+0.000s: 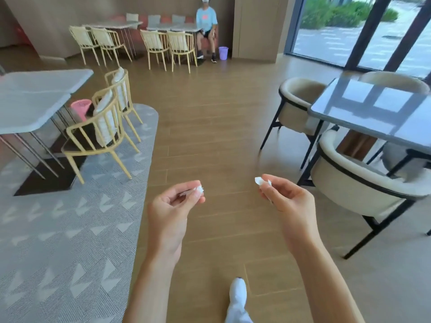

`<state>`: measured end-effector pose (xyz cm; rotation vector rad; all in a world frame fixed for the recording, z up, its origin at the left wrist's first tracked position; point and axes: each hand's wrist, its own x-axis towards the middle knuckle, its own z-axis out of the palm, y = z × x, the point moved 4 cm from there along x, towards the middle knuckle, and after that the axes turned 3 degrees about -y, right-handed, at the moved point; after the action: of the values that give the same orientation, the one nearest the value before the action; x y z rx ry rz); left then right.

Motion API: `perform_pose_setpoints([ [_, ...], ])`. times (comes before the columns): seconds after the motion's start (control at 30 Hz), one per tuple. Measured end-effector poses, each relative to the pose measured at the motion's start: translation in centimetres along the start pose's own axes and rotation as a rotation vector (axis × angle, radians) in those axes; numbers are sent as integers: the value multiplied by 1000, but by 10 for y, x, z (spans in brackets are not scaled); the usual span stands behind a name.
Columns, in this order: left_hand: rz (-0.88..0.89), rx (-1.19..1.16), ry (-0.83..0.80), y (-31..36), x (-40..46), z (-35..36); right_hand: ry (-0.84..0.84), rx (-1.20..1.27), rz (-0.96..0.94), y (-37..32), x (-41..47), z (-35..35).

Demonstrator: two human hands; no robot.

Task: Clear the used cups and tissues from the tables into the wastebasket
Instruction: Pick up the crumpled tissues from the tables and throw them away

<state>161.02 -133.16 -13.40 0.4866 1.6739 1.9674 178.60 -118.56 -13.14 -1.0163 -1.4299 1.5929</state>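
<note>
Two tissue scraps, one pinched in the left hand [173, 203] fingers, one in the right hand [285, 201]: light, soft, easily dropped. Pink wastebasket [81, 108] waits at ten o'clock.

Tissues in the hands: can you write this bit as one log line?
left hand: pinches tissue scrap | right hand: pinches tissue piece | place: over wood floor | bins: pink wastebasket, purple wastebasket
</note>
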Motion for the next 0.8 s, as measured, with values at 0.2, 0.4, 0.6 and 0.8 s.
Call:
perform_pose_setpoints([
  [0.2, 34, 41, 14, 11, 162, 51, -81, 30, 14, -12, 174, 50],
  [0.4, 80, 30, 57, 40, 302, 93, -179, -9, 7, -47, 321, 106],
  [0.6, 43, -16, 104, 26, 442, 108, -193, -44, -5, -45, 461, 157],
  [0.8, 1, -36, 100, 19, 620, 119, -165, -82, 20, -34, 617, 227],
])
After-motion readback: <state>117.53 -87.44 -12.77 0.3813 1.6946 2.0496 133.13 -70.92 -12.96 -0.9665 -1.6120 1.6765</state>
